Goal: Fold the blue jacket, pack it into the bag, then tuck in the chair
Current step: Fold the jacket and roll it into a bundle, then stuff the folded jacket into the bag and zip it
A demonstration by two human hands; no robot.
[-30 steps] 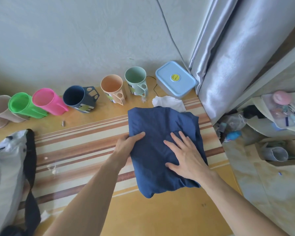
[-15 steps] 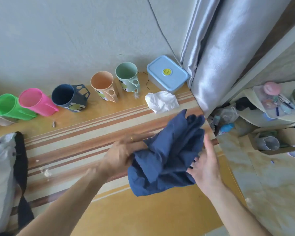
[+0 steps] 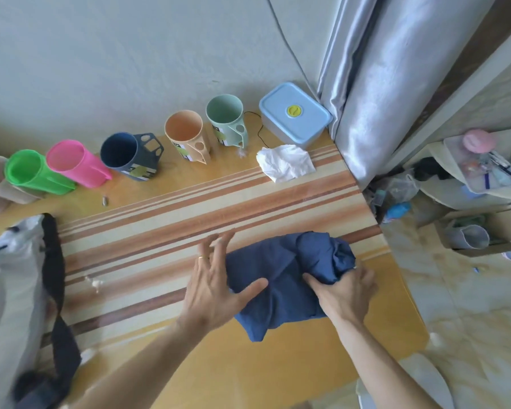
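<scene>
The blue jacket (image 3: 286, 278) lies bunched into a small folded bundle on the striped table, near its right edge. My left hand (image 3: 216, 284) is spread with the fingers apart at the bundle's left side, thumb resting on the cloth. My right hand (image 3: 342, 293) grips the bundle's right end, fingers wrapped under a rolled lump of fabric. The white bag (image 3: 9, 296) with a dark strap (image 3: 55, 278) sits at the table's left edge. A pale curved chair edge (image 3: 407, 385) shows at the bottom right.
Several coloured cups stand along the wall: green (image 3: 30, 172), pink (image 3: 74, 163), dark blue (image 3: 127, 157), peach (image 3: 186, 137), mint (image 3: 226, 116). A blue lidded box (image 3: 294, 113) and crumpled white tissue (image 3: 283, 162) sit at the back right. A grey curtain (image 3: 375, 84) hangs right.
The jacket lay flat under both hands, was lifted and folded over, and now rests lower and nearer the right edge as a tighter bundle. My right hand has closed on its end.
</scene>
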